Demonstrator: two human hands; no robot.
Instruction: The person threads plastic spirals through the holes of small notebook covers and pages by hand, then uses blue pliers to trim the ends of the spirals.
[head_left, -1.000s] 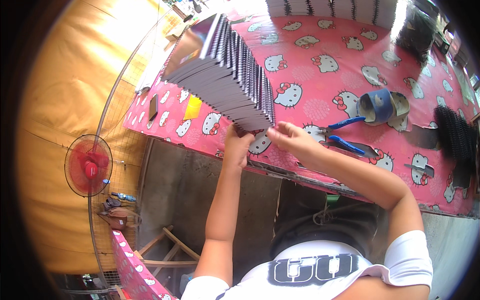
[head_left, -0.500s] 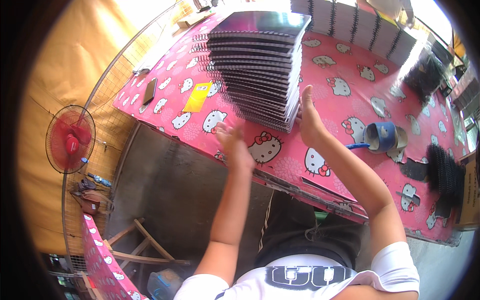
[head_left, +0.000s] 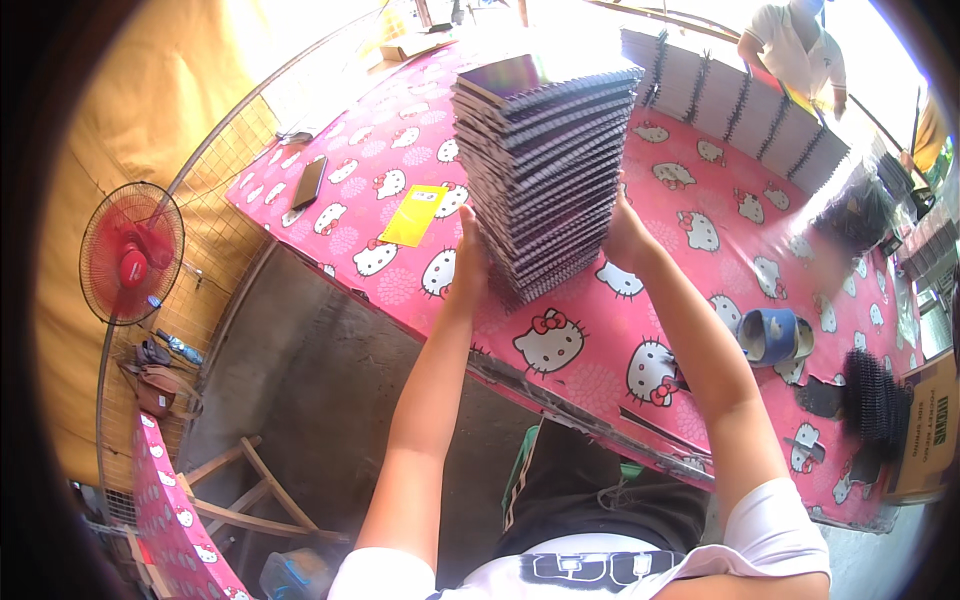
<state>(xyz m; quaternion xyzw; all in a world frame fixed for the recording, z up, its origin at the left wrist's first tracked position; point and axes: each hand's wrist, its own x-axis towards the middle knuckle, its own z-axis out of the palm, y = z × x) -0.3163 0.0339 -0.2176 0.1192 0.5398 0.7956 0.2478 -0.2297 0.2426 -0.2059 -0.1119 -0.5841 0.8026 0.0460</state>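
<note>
A tall stack of spiral-bound notebooks (head_left: 560, 180) with dark, shiny covers stands on the pink table (head_left: 590, 385), its bound edges turned toward me. My left hand (head_left: 469, 262) presses against the stack's left side, thumb up. Against the right side lies my right hand (head_left: 627, 236), its fingers partly hidden behind the notebooks. Between them, my two hands grip the lower part of the stack. A yellow card (head_left: 414, 216) lies left of my left hand, with a dark phone (head_left: 309, 183) farther left.
A row of upright spiral-bound books (head_left: 720, 100) lines the far right edge, where another person (head_left: 796, 48) stands. Toward the right lie a blue tape roll (head_left: 768, 337), black binding coils (head_left: 875, 400) and a cardboard box (head_left: 922, 425). A red fan (head_left: 132, 255) hangs at left.
The stack has turned, its spiral edges swinging from the left side to face me. My left hand, apart from it before, now touches its side. Another person has come into fuller view.
</note>
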